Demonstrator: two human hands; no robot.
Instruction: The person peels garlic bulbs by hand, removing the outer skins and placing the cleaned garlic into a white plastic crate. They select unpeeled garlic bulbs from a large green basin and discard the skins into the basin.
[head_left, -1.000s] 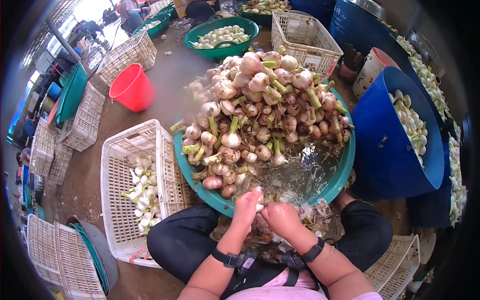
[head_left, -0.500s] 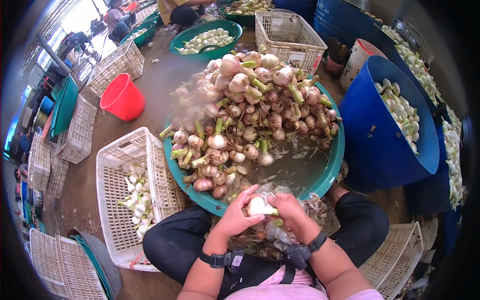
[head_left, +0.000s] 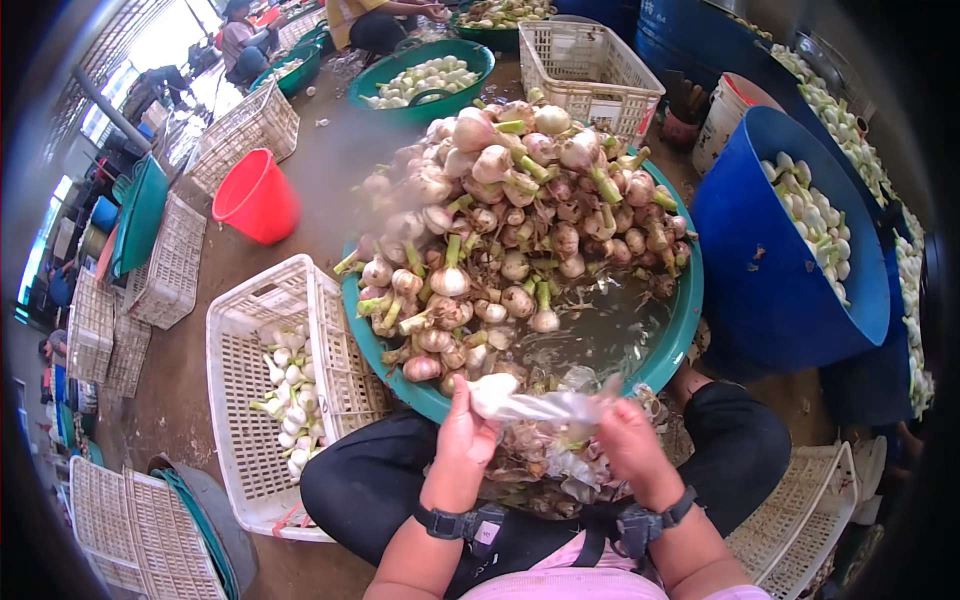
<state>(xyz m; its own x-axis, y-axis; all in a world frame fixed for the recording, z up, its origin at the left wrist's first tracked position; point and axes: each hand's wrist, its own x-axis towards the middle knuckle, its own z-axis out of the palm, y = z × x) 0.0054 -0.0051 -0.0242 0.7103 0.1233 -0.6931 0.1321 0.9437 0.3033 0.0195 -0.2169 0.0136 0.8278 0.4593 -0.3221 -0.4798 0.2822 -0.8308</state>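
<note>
My left hand [head_left: 468,430] is closed round a white garlic bulb [head_left: 493,394] above the near rim of a wide green tub [head_left: 690,300]. From the bulb, a thin pale strip of garlic skin [head_left: 550,406] stretches across to my right hand [head_left: 630,440], whose fingers are pinched on its other end and slightly blurred. Below both hands, a heap of loose peeled skins [head_left: 540,460] lies between my legs. Unpeeled garlic bulbs with green stems [head_left: 530,200] are piled high in the tub, with murky water at its near right side.
Left of the tub stands a white plastic crate [head_left: 240,400] with peeled bulbs inside. A red bucket [head_left: 258,197] sits beyond it. At the right, a big blue tub [head_left: 760,270] holds more peeled garlic. Another green tub [head_left: 470,100] and a crate [head_left: 580,70] stand behind; people sit farther back.
My hands have moved apart, the right one drawing a strip of skin away from the bulb. The left hand has kept the bulb. The whole view has shifted slightly.
</note>
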